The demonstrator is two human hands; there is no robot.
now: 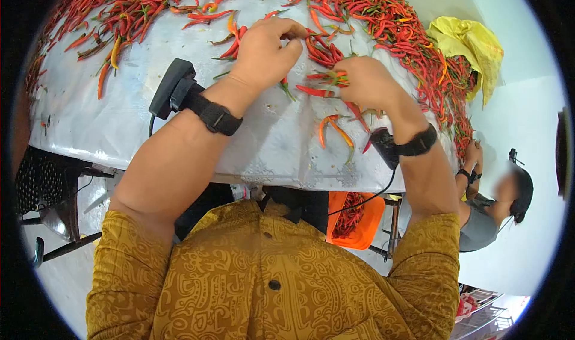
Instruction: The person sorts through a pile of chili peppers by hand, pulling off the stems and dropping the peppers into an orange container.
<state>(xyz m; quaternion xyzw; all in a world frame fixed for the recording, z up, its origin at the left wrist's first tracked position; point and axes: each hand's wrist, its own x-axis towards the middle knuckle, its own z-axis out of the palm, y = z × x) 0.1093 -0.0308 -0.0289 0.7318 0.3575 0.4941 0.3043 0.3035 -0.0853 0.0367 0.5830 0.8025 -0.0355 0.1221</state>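
Observation:
My left hand (269, 51) is over the table with its fingers curled, the tips beside a small heap of red chili peppers (323, 53). What it pinches, if anything, I cannot make out. Closed around several chili peppers (326, 77), my right hand (366, 83) has their green stems and red ends sticking out to the left. Below it lie a long red chili (357, 116) and orange ones (342, 137). More red chilies (235, 45) rest left of my left hand. Both wrists wear black straps with devices.
Large heaps of chilies (383, 19) line the back and right of the covered table (263, 151). A yellow sack (470, 46) stands at the right. Below the table's edge is an orange basin (365, 235) holding chilies. Another person (488, 211) works at the right side.

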